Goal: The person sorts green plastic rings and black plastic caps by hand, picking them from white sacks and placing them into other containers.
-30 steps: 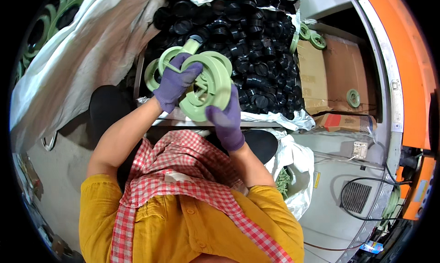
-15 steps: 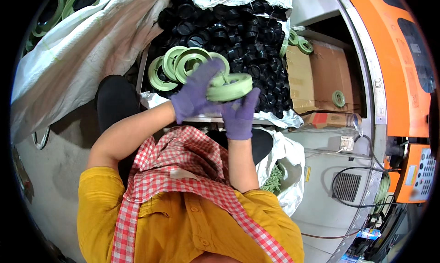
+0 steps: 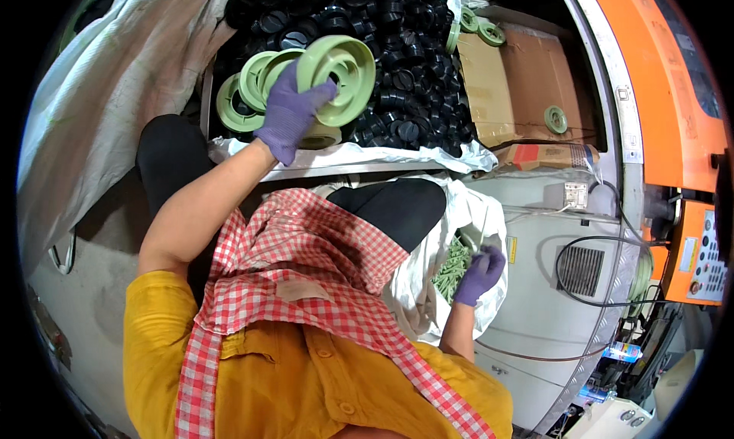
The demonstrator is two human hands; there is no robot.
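My left hand (image 3: 294,106), in a purple glove, grips a light green round plastic ring part (image 3: 336,79) by its edge, tilted so its spoked inside shows. It is above the mass of black plastic caps (image 3: 405,79). Just beside it, more green ring parts (image 3: 256,79) lie on the caps. Low over the white sack (image 3: 413,301) at my right side is my right hand (image 3: 480,276), gloved in purple, its fingers curled in. Whether anything is inside them is hidden. Thin green plastic scraps (image 3: 453,269) fill the sack's mouth beside that hand.
A large white woven sack (image 3: 115,95) hangs at the left. Cardboard (image 3: 527,87) with a few green rings lies at the upper right. A grey machine cabinet (image 3: 535,255) with cables and an orange machine (image 3: 642,72) stand along the right.
My hands have parted. The left keeps a green ring, now raised and tilted above the caps. My right hand has swung down and right to the sack of scraps.
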